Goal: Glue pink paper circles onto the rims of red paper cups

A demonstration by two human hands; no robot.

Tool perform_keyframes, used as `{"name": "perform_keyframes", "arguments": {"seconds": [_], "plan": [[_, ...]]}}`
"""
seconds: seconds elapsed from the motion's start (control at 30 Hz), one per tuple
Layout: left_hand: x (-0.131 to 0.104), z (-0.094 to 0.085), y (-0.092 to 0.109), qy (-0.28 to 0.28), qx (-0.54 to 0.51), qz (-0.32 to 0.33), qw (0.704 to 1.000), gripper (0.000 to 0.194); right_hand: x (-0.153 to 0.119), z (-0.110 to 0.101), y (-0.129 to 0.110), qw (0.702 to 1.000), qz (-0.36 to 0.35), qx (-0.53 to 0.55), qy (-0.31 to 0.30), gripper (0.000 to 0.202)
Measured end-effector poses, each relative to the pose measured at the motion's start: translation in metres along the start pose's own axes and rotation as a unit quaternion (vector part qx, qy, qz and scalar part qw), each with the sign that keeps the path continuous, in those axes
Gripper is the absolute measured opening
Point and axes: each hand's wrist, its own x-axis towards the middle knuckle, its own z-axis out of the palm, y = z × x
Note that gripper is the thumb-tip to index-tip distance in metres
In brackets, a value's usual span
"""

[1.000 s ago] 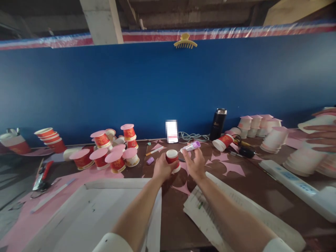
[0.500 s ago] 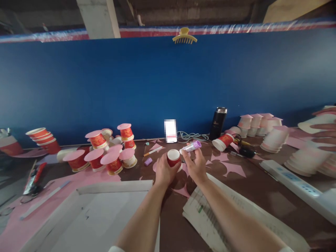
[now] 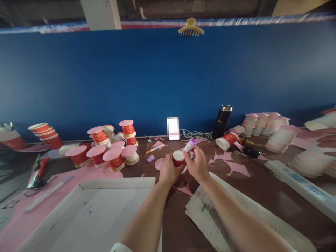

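Observation:
My left hand [image 3: 170, 169] is closed around a red paper cup [image 3: 179, 159], its white rim facing up. In my right hand [image 3: 196, 163] is a purple and white glue stick [image 3: 190, 144], tilted with its lower end at the cup's rim. Whether the glue touches the rim is hard to make out. A purple cap [image 3: 150, 159] lies on the table left of my hands. Beside the cup, a pink paper disc [image 3: 159, 163] shows partly behind my left hand.
Several red cups topped with pink discs [image 3: 113, 154] stand left. A shallow white box [image 3: 115, 183] and a paper stack [image 3: 202, 210] flank my forearms. On the right are a black flask [image 3: 222, 122], a power strip [image 3: 296, 182] and another person's blurred hand [image 3: 328, 136].
The glue stick has swung more upright and its lower end has come to the cup's near right rim. My left hand still holds the cup. The view has shifted slightly.

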Motion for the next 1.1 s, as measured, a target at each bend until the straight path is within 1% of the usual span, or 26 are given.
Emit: {"name": "perform_keyframes", "arguments": {"seconds": [0.17, 0.27, 0.37, 0.47, 0.53, 0.6, 0.73, 0.97, 1.1], "plan": [[-0.001, -0.001, -0.001, -0.002, -0.004, -0.004, 1.000, 0.049, 0.003, 0.001, 0.008, 1.000, 0.017, -0.004, 0.016, 0.032], [0.000, 0.000, -0.001, -0.004, -0.002, -0.009, 1.000, 0.051, 0.005, 0.001, 0.010, 0.998, 0.039, 0.024, 0.031, 0.031], [0.000, 0.000, 0.000, 0.000, 0.006, -0.005, 1.000, 0.046, 0.006, 0.000, 0.004, 0.995, 0.053, 0.079, 0.029, 0.034], [0.000, 0.001, 0.000, 0.004, -0.002, -0.011, 1.000, 0.044, 0.008, 0.001, -0.007, 0.995, 0.041, 0.095, 0.003, 0.038], [0.000, 0.002, -0.001, 0.004, -0.006, -0.015, 1.000, 0.043, 0.009, 0.004, -0.014, 0.997, 0.020, 0.077, -0.016, 0.036], [0.000, 0.004, -0.003, 0.004, 0.001, -0.009, 1.000, 0.039, 0.011, 0.006, -0.019, 0.999, -0.003, 0.037, -0.039, 0.030], [0.001, 0.007, -0.007, 0.009, 0.018, 0.014, 1.000, 0.037, 0.015, 0.012, -0.021, 0.996, -0.026, -0.051, -0.074, 0.023], [0.000, 0.005, -0.003, 0.012, 0.008, 0.003, 1.000, 0.034, 0.015, 0.011, -0.015, 0.993, -0.035, -0.111, -0.034, 0.024], [-0.001, 0.005, -0.003, 0.012, -0.006, 0.000, 1.000, 0.034, 0.011, 0.009, -0.017, 0.990, -0.024, -0.133, -0.033, 0.029]]}}
